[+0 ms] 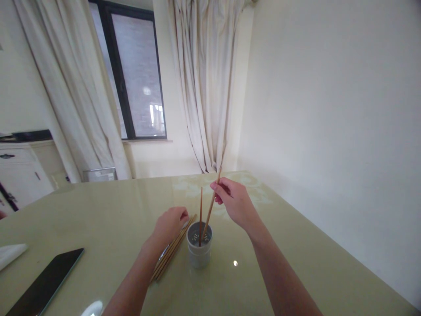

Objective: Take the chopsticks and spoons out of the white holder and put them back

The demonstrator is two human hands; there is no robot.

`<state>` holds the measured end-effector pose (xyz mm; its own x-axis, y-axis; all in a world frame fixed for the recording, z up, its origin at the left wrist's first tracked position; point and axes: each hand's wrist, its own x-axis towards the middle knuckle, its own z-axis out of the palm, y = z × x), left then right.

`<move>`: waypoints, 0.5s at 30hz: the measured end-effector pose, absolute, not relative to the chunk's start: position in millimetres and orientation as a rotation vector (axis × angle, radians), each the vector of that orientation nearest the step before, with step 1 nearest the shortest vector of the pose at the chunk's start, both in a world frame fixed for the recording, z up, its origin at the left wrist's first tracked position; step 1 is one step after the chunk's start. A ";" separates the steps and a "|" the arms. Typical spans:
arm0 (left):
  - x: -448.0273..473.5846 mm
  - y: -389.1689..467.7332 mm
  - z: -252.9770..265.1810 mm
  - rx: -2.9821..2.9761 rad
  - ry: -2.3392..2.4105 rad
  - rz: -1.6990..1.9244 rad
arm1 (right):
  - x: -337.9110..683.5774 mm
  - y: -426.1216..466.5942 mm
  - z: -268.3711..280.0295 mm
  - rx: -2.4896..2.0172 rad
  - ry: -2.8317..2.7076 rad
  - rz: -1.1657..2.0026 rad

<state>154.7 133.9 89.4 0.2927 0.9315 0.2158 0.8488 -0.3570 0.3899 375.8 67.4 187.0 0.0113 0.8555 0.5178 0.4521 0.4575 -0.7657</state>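
Note:
A grey cup (199,256) with holes in its bottom stands upright on the glossy table. One reddish-brown chopstick (201,210) leans inside it. My right hand (232,197) pinches a lighter chopstick (210,210) near its upper end, and the lower end reaches into the cup. To the left of the cup lies a bundle of chopsticks (171,253), with something shiny among them. My left hand (173,224) rests over the far end of this bundle, fingers curled; what they hold, if anything, is hidden.
A dark tablet or phone (49,281) lies at the table's left, near a white object (11,254). Another white, shiny item (93,308) shows at the bottom edge. The wall (329,131) runs along the table's right side; curtains (210,87) hang behind.

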 end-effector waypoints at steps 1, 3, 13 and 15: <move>154.7 135.2 81.7 2.362 1.662 0.552 | 373.8 68.8 184.5 -1.203 -1.660 0.441; 156.6 134.6 72.1 2.363 1.680 0.506 | 369.6 71.3 179.4 -1.278 -1.725 0.427; 161.0 123.8 72.3 2.414 1.764 0.256 | 356.7 86.0 151.5 -1.508 -1.777 0.500; 161.4 123.3 71.6 2.426 1.765 0.188 | 355.6 89.7 146.1 -1.537 -1.782 0.508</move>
